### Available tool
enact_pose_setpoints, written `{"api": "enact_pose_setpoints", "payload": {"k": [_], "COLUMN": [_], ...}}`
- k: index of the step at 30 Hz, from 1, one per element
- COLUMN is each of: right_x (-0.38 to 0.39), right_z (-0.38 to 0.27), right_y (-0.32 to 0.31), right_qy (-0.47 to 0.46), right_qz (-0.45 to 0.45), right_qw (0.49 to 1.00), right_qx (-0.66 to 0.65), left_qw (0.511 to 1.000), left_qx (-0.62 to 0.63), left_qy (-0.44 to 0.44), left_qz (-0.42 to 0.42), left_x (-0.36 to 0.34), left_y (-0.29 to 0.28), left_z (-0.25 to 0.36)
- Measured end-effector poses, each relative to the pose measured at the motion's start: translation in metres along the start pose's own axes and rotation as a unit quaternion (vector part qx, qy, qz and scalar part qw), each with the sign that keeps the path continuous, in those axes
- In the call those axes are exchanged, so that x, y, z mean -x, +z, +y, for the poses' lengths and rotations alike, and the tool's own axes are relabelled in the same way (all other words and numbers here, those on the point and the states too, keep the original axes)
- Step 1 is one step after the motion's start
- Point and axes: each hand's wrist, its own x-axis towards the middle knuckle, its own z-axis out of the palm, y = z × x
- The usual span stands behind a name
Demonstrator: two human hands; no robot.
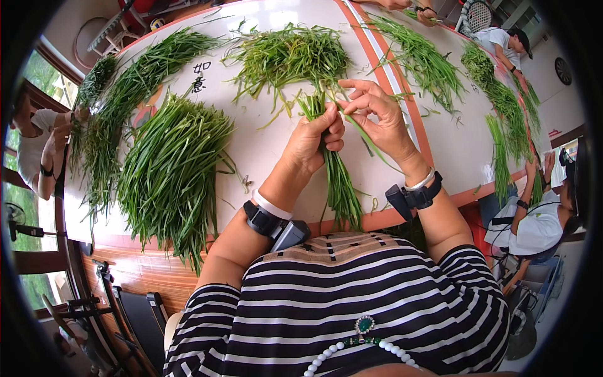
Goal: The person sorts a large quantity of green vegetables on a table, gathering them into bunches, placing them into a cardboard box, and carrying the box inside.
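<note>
My left hand (314, 139) is closed round a bunch of garlic chives (341, 191). The pale cut ends stick up past my thumb, and the green leaves hang down toward the table's near edge. Just right of it, my right hand (378, 119) pinches a single chive stalk (370, 143) between thumb and fingers, its long leaf trailing down to the right. Beyond my hands lies a loose heap of chives (289, 53). A large, neatly gathered pile of chives (176, 163) rests to the left, its stem ends pointing away from me.
More chives (160, 60) run along the table's left side, and another spread (418, 56) lies beyond the red stripe. People work at the left edge (47, 144), the right edge (534, 213) and the far side. Loose bits litter the white table (264, 135).
</note>
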Motion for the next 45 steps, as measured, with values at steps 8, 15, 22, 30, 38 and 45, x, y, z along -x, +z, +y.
{"api": "enact_pose_setpoints", "payload": {"k": [8, 15, 22, 30, 38, 45], "right_x": [0.012, 0.024, -0.032, -0.05, -0.033, -0.015], "right_z": [-0.008, -0.009, 0.073, 0.168, 0.155, 0.03], "right_y": [-0.002, 0.003, -0.087, -0.12, -0.126, -0.052], "right_qy": [0.145, 0.202, 0.191, 0.264, 0.28, 0.271], "right_qz": [-0.002, -0.127, -0.032, 0.029, 0.055, -0.019], "right_qw": [0.988, 0.971, 0.953, 0.868, 0.904, 0.958], "right_qx": [-0.056, -0.005, 0.231, 0.42, 0.32, -0.091], "left_qw": [0.999, 0.994, 0.997, 1.0, 0.999, 0.995], "left_qx": [-0.026, -0.059, -0.035, -0.003, -0.035, -0.044], "left_qy": [0.036, 0.065, 0.065, 0.022, 0.027, 0.076], "left_qz": [0.015, 0.063, 0.012, 0.006, 0.0, 0.056], "left_x": [-0.001, -0.003, -0.005, -0.004, -0.003, -0.004], "left_y": [-0.003, -0.005, -0.005, -0.005, -0.003, 0.002], "left_z": [0.001, -0.002, -0.003, 0.002, 0.002, 0.0]}}
